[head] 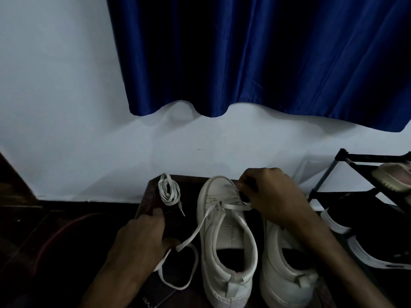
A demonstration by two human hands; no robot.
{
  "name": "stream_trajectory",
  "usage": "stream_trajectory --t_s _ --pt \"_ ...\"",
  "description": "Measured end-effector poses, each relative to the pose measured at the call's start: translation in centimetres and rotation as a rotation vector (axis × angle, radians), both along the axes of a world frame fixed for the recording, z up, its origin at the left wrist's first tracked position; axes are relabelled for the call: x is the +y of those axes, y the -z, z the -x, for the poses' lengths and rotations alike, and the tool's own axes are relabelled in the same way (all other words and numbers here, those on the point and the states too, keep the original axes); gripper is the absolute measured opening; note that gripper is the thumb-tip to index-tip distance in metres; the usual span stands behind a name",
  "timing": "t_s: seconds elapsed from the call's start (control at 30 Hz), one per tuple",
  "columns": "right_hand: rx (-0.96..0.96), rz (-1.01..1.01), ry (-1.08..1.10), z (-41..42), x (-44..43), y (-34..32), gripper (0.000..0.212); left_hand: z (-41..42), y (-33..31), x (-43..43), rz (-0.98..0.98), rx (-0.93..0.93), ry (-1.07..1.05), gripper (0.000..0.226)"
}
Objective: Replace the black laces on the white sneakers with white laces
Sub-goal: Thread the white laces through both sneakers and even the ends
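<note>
Up top, a big blue curtain (266,52) hangs over a white wall (55,85). Below that, a dark surface (151,196) carries two white sneakers (226,241) side by side, heels toward the camera, with a black shoe rack (347,165) just to the right. Over the left sneaker the right hand (273,196) is curled, pinching the white lace (235,206) threaded through it. The left hand (142,236) rests on the surface with that lace's loose end running under its thumb; can't tell if it's actually gripping. A spare lace (169,192) sits coiled nearby.
</note>
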State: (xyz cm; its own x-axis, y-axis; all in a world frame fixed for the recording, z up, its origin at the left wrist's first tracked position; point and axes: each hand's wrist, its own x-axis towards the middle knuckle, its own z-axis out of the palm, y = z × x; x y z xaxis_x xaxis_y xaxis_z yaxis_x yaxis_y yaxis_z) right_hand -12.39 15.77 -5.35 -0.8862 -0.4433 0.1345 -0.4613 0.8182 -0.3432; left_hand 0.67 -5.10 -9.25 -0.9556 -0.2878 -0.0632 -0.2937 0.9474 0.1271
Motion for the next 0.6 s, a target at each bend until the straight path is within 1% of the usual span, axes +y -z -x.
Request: stream_trajectory --t_s 0.1,0.17,0.2,0.27,0.3,0.33,0.37,0.4,0.43,0.47,0.53,0.6 --pt "-0.037 -0.034 -0.016 0.0 0.0 0.0 0.013 -0.3 0.4 -0.4 -0.118 0.067 0.041 0.011" --pt "-0.007 0.008 0.005 0.1 0.3 0.0 0.014 -0.3 0.7 -0.7 -0.167 0.126 0.059 0.016" --pt "0.016 0.031 0.018 0.2 0.4 -0.1 0.014 -0.1 0.7 -1.1 -0.185 0.187 0.056 0.020" --pt "0.052 0.090 0.048 0.1 0.5 -1.0 0.014 0.4 0.2 -1.9 -0.264 0.437 0.026 0.022" --pt "0.063 0.142 0.052 -0.1 0.5 -1.6 0.012 0.6 -0.6 -2.1 -0.359 0.585 0.004 0.021" --pt "0.066 0.207 0.040 -0.6 0.3 -2.2 0.010 0.9 -1.6 -2.2 -0.512 0.713 -0.013 0.020" --pt "0.054 0.282 0.008 -1.2 0.0 -2.7 0.008 0.9 -2.8 -2.0 -0.728 0.815 -0.022 0.019" --pt "0.018 0.359 -0.042 -1.9 -0.4 -3.3 0.007 0.8 -4.0 -1.5 -0.985 0.888 -0.014 0.016" --pt "-0.049 0.423 -0.111 -2.7 -0.9 -3.6 0.007 0.5 -5.0 -1.0 -1.226 0.926 0.006 0.012" --pt "-0.144 0.466 -0.190 -3.6 -1.6 -4.0 0.009 0.2 -5.7 -0.6 -1.406 0.939 0.021 0.012" --pt "-0.352 0.512 -0.325 -5.3 -3.0 -4.1 0.016 -0.3 -6.4 0.0 -1.614 0.917 0.043 0.016" --pt "-0.475 0.534 -0.407 -6.3 -4.0 -3.4 0.029 -0.5 -6.5 0.1 -1.735 0.891 0.034 0.020"
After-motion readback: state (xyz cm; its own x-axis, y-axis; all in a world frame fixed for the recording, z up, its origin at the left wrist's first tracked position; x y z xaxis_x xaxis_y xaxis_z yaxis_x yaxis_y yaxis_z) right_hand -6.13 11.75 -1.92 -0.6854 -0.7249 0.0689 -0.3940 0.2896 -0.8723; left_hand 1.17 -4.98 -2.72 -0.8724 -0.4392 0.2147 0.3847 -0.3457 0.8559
